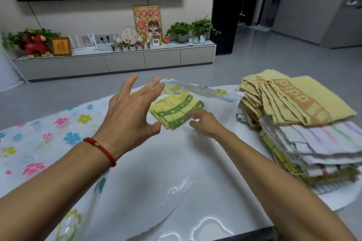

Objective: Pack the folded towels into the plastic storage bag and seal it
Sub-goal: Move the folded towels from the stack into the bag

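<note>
One white table (225, 162) fills the lower frame. One clear plastic storage bag (58, 123), printed with flowers, lies flat across its left and centre. One tall stack of folded towels (305, 129) sits at the right edge; its layers are too many to count surely. One yellow-green folded towel (176, 110) lies at centre, seemingly inside the bag. Two hands: the left hand (131, 115) hovers with fingers spread, and the right hand (205, 123) touches the towel's near edge, fingers loosely bent.
</note>
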`<state>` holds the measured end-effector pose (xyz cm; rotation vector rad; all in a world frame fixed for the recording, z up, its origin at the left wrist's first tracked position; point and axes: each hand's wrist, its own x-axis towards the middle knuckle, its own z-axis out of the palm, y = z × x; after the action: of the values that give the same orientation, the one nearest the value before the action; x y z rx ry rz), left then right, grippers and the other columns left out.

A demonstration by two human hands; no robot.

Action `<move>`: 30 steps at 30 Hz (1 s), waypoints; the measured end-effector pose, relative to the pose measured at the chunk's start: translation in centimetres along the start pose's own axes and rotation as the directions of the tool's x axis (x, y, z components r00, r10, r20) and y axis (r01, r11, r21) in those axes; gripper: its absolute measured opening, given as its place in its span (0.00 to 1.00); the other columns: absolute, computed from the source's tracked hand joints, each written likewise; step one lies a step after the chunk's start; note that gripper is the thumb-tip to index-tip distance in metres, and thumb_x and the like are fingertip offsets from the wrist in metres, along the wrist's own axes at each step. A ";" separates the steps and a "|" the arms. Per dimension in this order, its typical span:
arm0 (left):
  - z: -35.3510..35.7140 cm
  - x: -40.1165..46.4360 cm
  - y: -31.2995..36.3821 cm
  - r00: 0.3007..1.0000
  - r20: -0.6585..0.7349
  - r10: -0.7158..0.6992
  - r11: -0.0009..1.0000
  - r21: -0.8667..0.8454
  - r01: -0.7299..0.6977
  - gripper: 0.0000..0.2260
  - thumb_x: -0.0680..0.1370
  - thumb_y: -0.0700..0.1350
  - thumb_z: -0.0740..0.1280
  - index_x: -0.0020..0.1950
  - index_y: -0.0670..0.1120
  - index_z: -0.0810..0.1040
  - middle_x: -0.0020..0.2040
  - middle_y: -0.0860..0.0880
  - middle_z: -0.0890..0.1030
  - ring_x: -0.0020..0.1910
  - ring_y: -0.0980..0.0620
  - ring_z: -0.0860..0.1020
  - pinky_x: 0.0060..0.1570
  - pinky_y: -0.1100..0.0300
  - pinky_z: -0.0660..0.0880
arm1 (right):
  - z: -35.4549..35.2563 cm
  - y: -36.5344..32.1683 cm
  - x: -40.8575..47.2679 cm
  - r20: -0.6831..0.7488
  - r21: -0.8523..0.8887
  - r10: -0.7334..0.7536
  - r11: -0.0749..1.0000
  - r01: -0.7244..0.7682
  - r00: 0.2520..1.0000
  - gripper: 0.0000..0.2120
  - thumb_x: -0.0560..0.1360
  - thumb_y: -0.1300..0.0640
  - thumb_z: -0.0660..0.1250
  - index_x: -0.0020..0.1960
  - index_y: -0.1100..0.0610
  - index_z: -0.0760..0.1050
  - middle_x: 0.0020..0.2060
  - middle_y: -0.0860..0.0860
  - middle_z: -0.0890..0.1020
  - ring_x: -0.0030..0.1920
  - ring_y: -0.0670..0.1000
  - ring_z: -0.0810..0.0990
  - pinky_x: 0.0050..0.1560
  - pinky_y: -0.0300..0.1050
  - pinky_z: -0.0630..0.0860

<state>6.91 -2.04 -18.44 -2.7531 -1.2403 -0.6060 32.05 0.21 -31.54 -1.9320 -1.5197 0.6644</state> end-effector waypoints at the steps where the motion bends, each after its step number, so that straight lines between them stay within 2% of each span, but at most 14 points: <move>1: 0.1 -0.1 0.2 1.000 0.005 -0.003 1.000 -0.004 0.003 0.41 0.69 0.51 0.76 0.78 0.56 0.59 0.79 0.61 0.57 0.78 0.46 0.48 0.65 0.33 0.66 | -1.3 0.0 -2.6 0.041 -0.102 -0.075 0.992 0.078 0.996 0.17 0.80 0.58 0.64 0.66 0.50 0.81 0.62 0.51 0.83 0.56 0.53 0.83 0.59 0.46 0.78; 4: 0.6 -0.5 0.8 1.000 0.028 0.007 1.000 0.001 -0.007 0.40 0.70 0.51 0.75 0.78 0.56 0.59 0.79 0.59 0.58 0.78 0.44 0.50 0.64 0.34 0.67 | -7.2 -0.1 -10.3 0.099 -0.218 -0.258 0.937 0.274 0.961 0.13 0.78 0.56 0.66 0.59 0.48 0.85 0.50 0.41 0.87 0.41 0.38 0.84 0.47 0.31 0.76; 6: 1.1 -0.9 1.0 0.999 0.039 0.006 1.000 -0.009 -0.006 0.39 0.70 0.51 0.74 0.77 0.57 0.59 0.79 0.57 0.58 0.77 0.42 0.52 0.63 0.34 0.67 | -12.3 0.6 -13.2 -0.120 -0.222 -0.276 0.944 0.245 0.954 0.12 0.77 0.58 0.67 0.55 0.50 0.86 0.44 0.44 0.89 0.37 0.42 0.86 0.43 0.30 0.77; 8: 1.5 -1.4 1.2 0.999 0.052 -0.017 0.999 -0.030 0.019 0.39 0.70 0.51 0.74 0.77 0.58 0.59 0.80 0.55 0.57 0.76 0.40 0.53 0.62 0.33 0.67 | -17.5 2.8 -13.8 -0.477 -0.277 -0.196 0.959 0.065 0.857 0.11 0.77 0.61 0.68 0.55 0.53 0.87 0.47 0.52 0.89 0.45 0.54 0.87 0.50 0.41 0.80; 9: 1.8 -1.6 1.4 0.998 0.059 -0.027 0.999 -0.034 0.029 0.39 0.70 0.52 0.73 0.77 0.59 0.59 0.80 0.55 0.57 0.76 0.39 0.54 0.62 0.33 0.67 | -19.8 4.2 -13.5 -0.587 -0.320 -0.131 0.944 -0.079 0.799 0.13 0.77 0.62 0.67 0.58 0.54 0.86 0.53 0.55 0.88 0.53 0.59 0.85 0.57 0.47 0.79; 11: 2.2 -2.1 1.5 0.997 0.069 -0.038 0.998 -0.037 0.041 0.38 0.70 0.52 0.73 0.76 0.61 0.59 0.80 0.54 0.56 0.76 0.39 0.54 0.63 0.33 0.67 | -23.2 7.1 -12.5 -0.643 -0.341 0.079 0.862 -0.376 0.762 0.20 0.78 0.61 0.64 0.68 0.51 0.79 0.66 0.60 0.80 0.67 0.64 0.75 0.68 0.56 0.73; 13: 2.7 -2.7 1.5 0.996 0.074 -0.041 0.997 -0.070 0.046 0.35 0.71 0.51 0.73 0.75 0.64 0.62 0.80 0.53 0.57 0.75 0.38 0.56 0.64 0.34 0.67 | -25.2 9.4 -11.7 -0.582 -0.271 0.295 0.808 -0.523 0.758 0.25 0.80 0.61 0.62 0.76 0.49 0.71 0.74 0.61 0.73 0.74 0.65 0.69 0.74 0.57 0.67; 15: 3.1 -3.1 1.5 0.997 0.070 -0.036 0.993 -0.110 0.043 0.33 0.71 0.50 0.73 0.73 0.66 0.65 0.80 0.52 0.57 0.73 0.38 0.59 0.64 0.35 0.68 | -25.8 10.9 -11.4 -0.492 -0.297 0.357 0.788 -0.539 0.794 0.24 0.81 0.62 0.61 0.76 0.53 0.70 0.74 0.62 0.72 0.73 0.65 0.71 0.74 0.56 0.67; 18: 3.7 -3.6 1.3 0.999 0.049 -0.012 0.989 -0.144 0.019 0.33 0.71 0.50 0.74 0.72 0.66 0.66 0.80 0.52 0.57 0.69 0.39 0.65 0.63 0.38 0.70 | -25.4 11.1 -11.6 -0.520 -0.352 0.317 0.766 -0.537 0.793 0.20 0.79 0.58 0.61 0.69 0.47 0.77 0.66 0.60 0.79 0.64 0.65 0.78 0.64 0.55 0.75; 21: 3.6 -3.7 0.9 0.999 0.039 -0.010 0.992 -0.129 0.015 0.36 0.70 0.50 0.75 0.73 0.67 0.64 0.79 0.50 0.59 0.67 0.38 0.68 0.61 0.38 0.72 | -25.5 10.1 -11.8 -0.582 -0.410 0.227 0.748 -0.522 0.781 0.19 0.79 0.55 0.61 0.66 0.43 0.79 0.61 0.58 0.82 0.59 0.64 0.80 0.55 0.54 0.74; 24: 2.8 -3.4 0.9 0.995 0.082 -0.061 0.998 0.000 0.061 0.39 0.71 0.51 0.73 0.74 0.70 0.56 0.80 0.50 0.57 0.68 0.37 0.66 0.54 0.36 0.75 | -26.6 8.1 -12.3 -0.521 -0.213 0.253 0.887 -0.410 0.816 0.21 0.74 0.61 0.70 0.65 0.48 0.77 0.65 0.58 0.79 0.62 0.63 0.78 0.56 0.53 0.77; 25: 2.5 -3.3 0.8 0.993 0.095 -0.074 0.997 0.045 0.070 0.39 0.71 0.51 0.72 0.75 0.71 0.54 0.80 0.51 0.57 0.69 0.37 0.65 0.52 0.35 0.76 | -27.0 7.0 -12.8 -0.473 -0.039 0.291 0.936 -0.350 0.831 0.22 0.73 0.63 0.72 0.65 0.49 0.76 0.65 0.58 0.77 0.61 0.63 0.79 0.54 0.54 0.79; 27: 2.0 -3.1 0.6 0.988 0.122 -0.093 0.992 0.100 0.081 0.39 0.73 0.52 0.71 0.74 0.72 0.50 0.80 0.53 0.55 0.72 0.37 0.60 0.55 0.33 0.73 | -27.5 4.4 -14.3 -0.245 0.324 0.349 0.909 -0.263 0.905 0.22 0.75 0.64 0.71 0.65 0.46 0.78 0.64 0.56 0.77 0.56 0.60 0.83 0.46 0.52 0.83; 30: 0.9 -2.5 0.3 0.980 0.169 -0.101 0.988 0.131 0.080 0.39 0.73 0.53 0.70 0.75 0.70 0.48 0.80 0.59 0.53 0.76 0.37 0.54 0.61 0.29 0.66 | -26.6 0.5 -16.5 0.162 0.405 0.206 0.878 -0.256 0.965 0.21 0.79 0.67 0.65 0.63 0.47 0.83 0.61 0.52 0.82 0.48 0.55 0.89 0.43 0.44 0.84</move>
<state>5.96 -3.81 -20.16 -2.7072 -1.3936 -0.2864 47.20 -19.66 -12.77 -1.7681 -1.0940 1.1278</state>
